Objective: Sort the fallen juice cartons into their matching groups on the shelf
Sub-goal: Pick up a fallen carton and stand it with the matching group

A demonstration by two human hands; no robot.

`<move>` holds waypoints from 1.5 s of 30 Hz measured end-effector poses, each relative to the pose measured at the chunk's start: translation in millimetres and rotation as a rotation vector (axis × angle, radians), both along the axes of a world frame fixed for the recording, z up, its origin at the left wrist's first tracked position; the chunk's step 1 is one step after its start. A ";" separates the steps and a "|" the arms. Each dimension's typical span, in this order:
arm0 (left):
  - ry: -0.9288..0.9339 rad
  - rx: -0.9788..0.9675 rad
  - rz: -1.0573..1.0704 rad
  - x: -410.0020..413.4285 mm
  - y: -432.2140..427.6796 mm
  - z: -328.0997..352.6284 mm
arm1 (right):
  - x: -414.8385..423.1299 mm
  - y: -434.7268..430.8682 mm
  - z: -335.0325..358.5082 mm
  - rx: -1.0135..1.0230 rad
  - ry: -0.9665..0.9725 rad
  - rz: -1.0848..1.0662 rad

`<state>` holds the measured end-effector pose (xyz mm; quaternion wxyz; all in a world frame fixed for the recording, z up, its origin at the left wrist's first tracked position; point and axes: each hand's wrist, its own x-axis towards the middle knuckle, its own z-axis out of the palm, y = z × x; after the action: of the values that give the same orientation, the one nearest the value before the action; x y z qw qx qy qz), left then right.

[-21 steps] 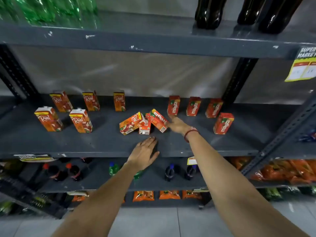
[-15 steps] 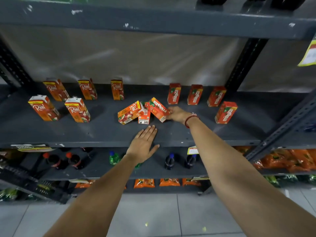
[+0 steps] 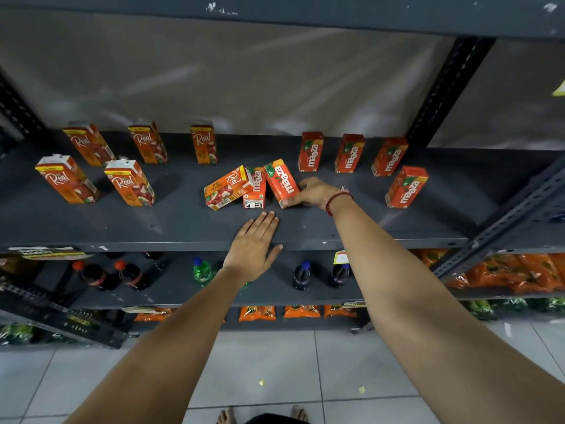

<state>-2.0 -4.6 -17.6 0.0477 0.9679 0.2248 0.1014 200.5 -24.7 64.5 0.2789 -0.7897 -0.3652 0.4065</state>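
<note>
Head view only. Right hand [image 3: 316, 193], red thread at the wrist, closed around the lower end of a small tilted orange-red Maaza carton [image 3: 282, 182]; fingers [image 3: 289, 203] wrapped under its bottom corner, thumb side hidden behind the box. Left hand [image 3: 255, 243] open and flat, palm down on the front lip of the dark grey metal shelf [image 3: 183, 221], holding nothing. Gripped carton leaning against a second small Maaza carton [image 3: 255, 188], itself touching a fallen orange Real apple carton [image 3: 227, 189] lying on its side. Likely trouble: lifting the gripped box away would probably remove the prop, letting the middle carton tip or slide toward the shelf edge; a grip so low on the box could let it swing and knock its neighbour. Standing red Maaza group [image 3: 350, 153] just behind and to the right, one member [image 3: 406, 187] nearer the front, so a careless sweep of the wrist could topple them. Standing orange Real group [image 3: 130, 182] well apart on the left. Shelf surface smooth painted steel, scuffed, probably slippery for cartons. Pale wrinkled plastic sheet [image 3: 214, 78] behind as backing. Dark capped soft-drink bottles [image 3: 301, 275] lying on the tier below, orange snack packets [image 3: 301, 312] lower down, pale tiled floor [image 3: 275, 377] beneath, bare toes at the bottom edge.
</note>
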 end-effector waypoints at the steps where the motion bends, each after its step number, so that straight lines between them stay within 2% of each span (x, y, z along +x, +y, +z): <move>1: -0.001 0.012 -0.004 -0.2 -0.3 -0.6 | -1.9 -1.8 -3.6 0.001 0.016 -0.019; 5: 0.000 0.018 0.005 0.0 0.3 -1.8 | -11.1 -13.4 -16.6 0.073 0.066 -0.147; 13: -0.033 0.023 -0.002 0.7 -0.1 -1.8 | -49.0 -45.4 -24.5 0.345 0.121 -0.442; 17: -0.037 0.031 -0.001 0.7 -0.7 -1.2 | -59.5 -56.0 -19.1 0.427 0.144 -0.442; 31: -0.014 0.055 0.011 -1.0 -2.4 3.0 | -43.5 -66.1 -23.7 0.478 0.209 -0.490; 37: -0.006 0.068 0.021 -0.1 -2.2 1.4 | 12.1 -85.2 -25.6 0.479 0.120 -0.582; 41: 0.009 0.070 0.030 -0.3 -2.4 1.6 | 52.3 -101.1 -28.6 0.441 -0.021 -0.612; 45: 0.012 0.071 0.038 0.6 -3.8 3.3 | 70.0 -108.2 -33.8 0.361 -0.196 -0.556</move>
<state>-1.3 -8.4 -14.3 0.0099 0.9652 0.2396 0.1046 270.5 -132.9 30.8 0.4778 -0.8322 -0.2274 0.1659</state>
